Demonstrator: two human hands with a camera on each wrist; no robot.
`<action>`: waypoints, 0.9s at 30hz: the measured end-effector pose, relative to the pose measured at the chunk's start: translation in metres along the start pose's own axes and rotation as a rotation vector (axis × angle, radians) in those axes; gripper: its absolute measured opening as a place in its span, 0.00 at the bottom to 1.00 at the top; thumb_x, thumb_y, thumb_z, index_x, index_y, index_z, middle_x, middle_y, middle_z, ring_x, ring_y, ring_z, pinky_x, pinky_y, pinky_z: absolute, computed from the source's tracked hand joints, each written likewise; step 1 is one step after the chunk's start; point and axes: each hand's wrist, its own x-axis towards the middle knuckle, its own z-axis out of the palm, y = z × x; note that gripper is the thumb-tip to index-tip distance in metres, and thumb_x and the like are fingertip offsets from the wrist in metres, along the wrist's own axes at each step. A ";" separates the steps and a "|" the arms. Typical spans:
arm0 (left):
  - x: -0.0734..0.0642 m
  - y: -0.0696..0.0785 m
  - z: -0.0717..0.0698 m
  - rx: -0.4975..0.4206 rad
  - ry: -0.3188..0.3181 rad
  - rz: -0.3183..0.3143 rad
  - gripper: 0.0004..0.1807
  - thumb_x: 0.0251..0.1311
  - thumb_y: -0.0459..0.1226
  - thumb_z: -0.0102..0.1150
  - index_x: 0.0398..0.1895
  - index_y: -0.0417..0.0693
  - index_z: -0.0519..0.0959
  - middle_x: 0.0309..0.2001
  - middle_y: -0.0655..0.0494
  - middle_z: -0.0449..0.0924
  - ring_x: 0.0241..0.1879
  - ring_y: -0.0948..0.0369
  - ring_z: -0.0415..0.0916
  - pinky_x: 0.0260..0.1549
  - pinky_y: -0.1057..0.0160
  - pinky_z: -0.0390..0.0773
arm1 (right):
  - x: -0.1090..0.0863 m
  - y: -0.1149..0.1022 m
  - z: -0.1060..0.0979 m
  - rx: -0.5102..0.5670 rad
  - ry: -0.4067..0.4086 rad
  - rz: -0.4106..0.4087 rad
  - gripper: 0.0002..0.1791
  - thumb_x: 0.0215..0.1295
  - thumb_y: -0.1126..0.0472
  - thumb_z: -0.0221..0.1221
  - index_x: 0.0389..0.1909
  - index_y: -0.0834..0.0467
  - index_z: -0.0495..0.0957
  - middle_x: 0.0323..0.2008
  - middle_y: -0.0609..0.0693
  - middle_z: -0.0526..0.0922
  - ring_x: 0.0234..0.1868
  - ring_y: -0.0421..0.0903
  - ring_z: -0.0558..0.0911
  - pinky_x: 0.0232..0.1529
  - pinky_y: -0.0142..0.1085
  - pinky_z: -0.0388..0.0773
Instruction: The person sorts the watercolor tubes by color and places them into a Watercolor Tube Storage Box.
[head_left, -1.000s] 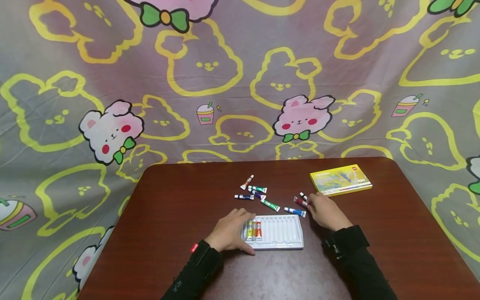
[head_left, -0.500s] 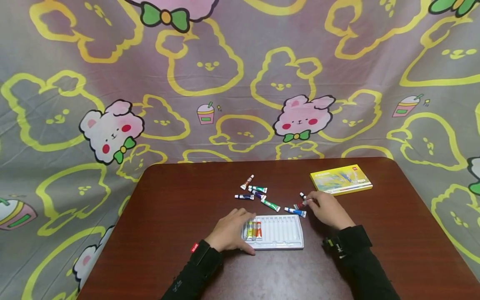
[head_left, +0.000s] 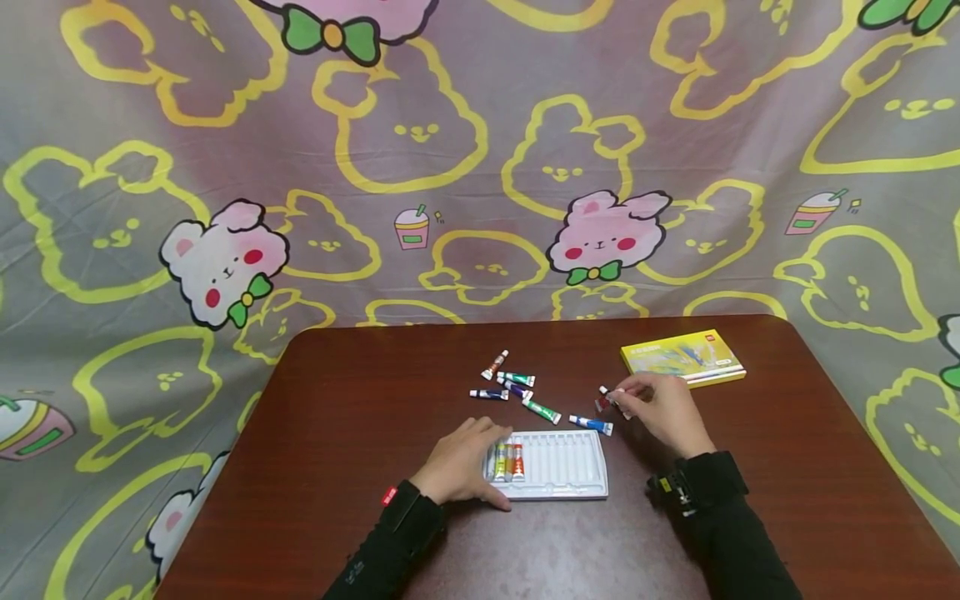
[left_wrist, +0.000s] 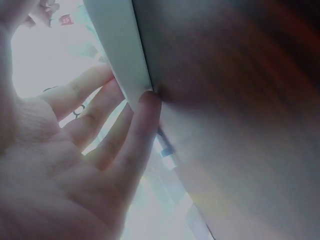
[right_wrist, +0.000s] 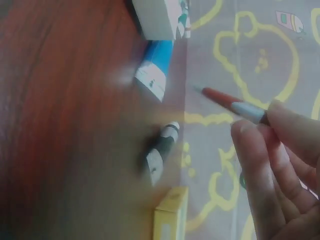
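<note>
My left hand [head_left: 463, 462] holds the left end of a white plastic tray [head_left: 570, 462], thumb at the near edge and fingers toward the far edge. In the left wrist view, its fingertips press against the tray's side [left_wrist: 117, 45]. Yellow [head_left: 500, 462] and orange-red [head_left: 517, 462] paint tubes lie in the tray's left slots. My right hand [head_left: 671, 412] pinches a dark red paint tube [right_wrist: 220, 98] by its cap end, the flat tail pointing away from the fingers. Below it, a black paint tube [right_wrist: 162, 150] lies on the table; a blue paint tube [head_left: 591, 424] rests behind the tray.
Behind the tray, several paint tubes lie loose: green [head_left: 542, 411], teal [head_left: 516, 378], purple [head_left: 515, 389], dark blue [head_left: 489, 394] and brown [head_left: 494, 365]. A yellow box [head_left: 684, 357] sits at the back right of the brown table [head_left: 360, 400]. A patterned cloth [head_left: 480, 167] hangs behind.
My right hand has moved slightly up and right, lifting the dark red paint tube, which now overlaps the black tube in the head view. My left hand and the tray have stayed still.
</note>
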 end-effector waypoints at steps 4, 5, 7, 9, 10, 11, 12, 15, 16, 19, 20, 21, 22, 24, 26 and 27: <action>0.000 -0.001 -0.001 0.000 0.007 0.005 0.58 0.27 0.64 0.77 0.68 0.53 0.70 0.55 0.58 0.75 0.51 0.62 0.65 0.47 0.53 0.77 | 0.001 -0.002 -0.003 -0.043 0.019 -0.036 0.07 0.64 0.57 0.64 0.38 0.56 0.82 0.37 0.53 0.85 0.36 0.49 0.80 0.35 0.47 0.84; 0.000 -0.001 -0.001 0.000 0.007 0.005 0.58 0.27 0.64 0.77 0.68 0.53 0.70 0.55 0.58 0.75 0.51 0.61 0.65 0.47 0.53 0.77 | 0.001 -0.002 -0.003 -0.050 0.016 -0.040 0.07 0.64 0.58 0.63 0.40 0.56 0.80 0.38 0.54 0.84 0.37 0.49 0.80 0.36 0.48 0.84; 0.000 -0.001 0.000 0.000 0.005 0.004 0.58 0.27 0.64 0.77 0.68 0.53 0.70 0.56 0.58 0.75 0.51 0.61 0.65 0.47 0.53 0.77 | 0.001 -0.001 -0.002 -0.062 0.001 -0.045 0.07 0.67 0.59 0.61 0.42 0.57 0.78 0.39 0.56 0.84 0.36 0.49 0.80 0.37 0.48 0.83; 0.000 -0.001 0.000 0.000 0.002 0.004 0.58 0.27 0.64 0.77 0.69 0.53 0.70 0.56 0.58 0.74 0.51 0.61 0.65 0.47 0.53 0.77 | 0.001 -0.001 -0.001 -0.075 -0.014 -0.047 0.08 0.68 0.59 0.60 0.44 0.58 0.78 0.38 0.56 0.85 0.35 0.48 0.80 0.37 0.48 0.82; 0.000 -0.001 0.000 0.000 0.000 0.003 0.58 0.27 0.64 0.77 0.69 0.53 0.70 0.56 0.58 0.74 0.51 0.61 0.65 0.47 0.53 0.77 | 0.001 -0.001 0.000 -0.084 -0.019 -0.048 0.09 0.68 0.60 0.60 0.45 0.58 0.78 0.39 0.56 0.85 0.35 0.48 0.80 0.37 0.48 0.83; 0.000 -0.001 0.000 -0.001 -0.001 0.003 0.58 0.27 0.64 0.77 0.69 0.53 0.70 0.56 0.58 0.74 0.51 0.61 0.65 0.47 0.53 0.77 | 0.001 -0.001 0.000 -0.097 -0.021 -0.053 0.10 0.68 0.60 0.60 0.46 0.59 0.78 0.40 0.56 0.85 0.36 0.49 0.80 0.39 0.49 0.83; 0.000 -0.001 0.000 0.000 -0.001 0.005 0.59 0.27 0.65 0.77 0.69 0.53 0.70 0.56 0.58 0.74 0.51 0.61 0.65 0.47 0.53 0.77 | 0.001 -0.001 0.000 -0.111 -0.018 -0.062 0.11 0.67 0.60 0.60 0.47 0.59 0.79 0.41 0.57 0.86 0.38 0.50 0.80 0.42 0.50 0.83; 0.000 -0.001 0.000 0.001 0.000 0.006 0.59 0.27 0.65 0.77 0.69 0.53 0.69 0.56 0.58 0.74 0.51 0.61 0.65 0.47 0.52 0.77 | 0.001 -0.001 0.002 -0.155 0.002 -0.101 0.14 0.66 0.61 0.61 0.51 0.62 0.80 0.45 0.58 0.86 0.45 0.54 0.81 0.49 0.55 0.81; 0.000 -0.001 -0.001 0.002 0.001 0.006 0.59 0.27 0.65 0.77 0.69 0.53 0.69 0.56 0.58 0.74 0.52 0.61 0.65 0.47 0.52 0.77 | 0.000 -0.001 0.003 -0.175 0.014 -0.116 0.15 0.66 0.62 0.61 0.51 0.62 0.81 0.46 0.59 0.86 0.47 0.54 0.81 0.50 0.55 0.81; 0.000 -0.001 -0.001 0.002 -0.001 0.005 0.58 0.28 0.65 0.77 0.69 0.53 0.69 0.57 0.57 0.74 0.52 0.61 0.65 0.48 0.51 0.77 | 0.000 0.000 0.008 -0.258 0.029 -0.172 0.16 0.64 0.63 0.62 0.52 0.62 0.80 0.45 0.59 0.86 0.45 0.53 0.82 0.47 0.52 0.83; 0.000 -0.001 -0.001 0.002 -0.002 0.004 0.58 0.28 0.65 0.77 0.69 0.53 0.69 0.57 0.57 0.74 0.52 0.61 0.65 0.48 0.51 0.77 | 0.000 0.000 0.010 -0.286 0.027 -0.189 0.16 0.63 0.64 0.63 0.51 0.62 0.80 0.43 0.58 0.86 0.43 0.52 0.83 0.44 0.50 0.84; 0.000 -0.001 -0.001 0.001 -0.003 0.003 0.58 0.28 0.65 0.77 0.69 0.53 0.69 0.57 0.57 0.74 0.52 0.61 0.65 0.49 0.51 0.77 | 0.001 0.001 0.013 -0.312 0.024 -0.204 0.15 0.63 0.64 0.63 0.51 0.61 0.80 0.41 0.57 0.86 0.40 0.50 0.83 0.42 0.48 0.85; 0.000 -0.001 -0.001 -0.001 -0.005 0.001 0.58 0.28 0.65 0.77 0.69 0.53 0.69 0.57 0.57 0.74 0.53 0.61 0.65 0.49 0.51 0.77 | 0.001 0.001 0.014 -0.327 0.019 -0.218 0.15 0.62 0.65 0.64 0.50 0.61 0.81 0.40 0.56 0.86 0.38 0.49 0.82 0.40 0.47 0.85; 0.000 0.000 -0.001 -0.004 -0.008 -0.001 0.58 0.28 0.64 0.77 0.69 0.53 0.69 0.57 0.57 0.74 0.53 0.61 0.65 0.49 0.50 0.77 | 0.001 0.000 0.017 -0.351 0.011 -0.237 0.14 0.61 0.65 0.64 0.49 0.61 0.81 0.37 0.54 0.85 0.35 0.47 0.81 0.37 0.44 0.85; -0.001 0.000 -0.001 -0.007 -0.009 -0.004 0.58 0.28 0.64 0.77 0.69 0.53 0.69 0.57 0.57 0.74 0.53 0.61 0.65 0.50 0.50 0.77 | 0.001 0.000 0.019 -0.351 0.011 -0.245 0.15 0.59 0.66 0.66 0.48 0.61 0.82 0.36 0.53 0.85 0.33 0.45 0.80 0.36 0.43 0.85; -0.001 0.000 -0.001 -0.009 -0.010 -0.006 0.58 0.28 0.64 0.77 0.69 0.53 0.69 0.57 0.57 0.74 0.53 0.61 0.65 0.49 0.50 0.77 | 0.000 0.000 0.020 -0.346 0.013 -0.249 0.15 0.59 0.66 0.66 0.48 0.61 0.82 0.35 0.53 0.85 0.33 0.45 0.80 0.36 0.43 0.85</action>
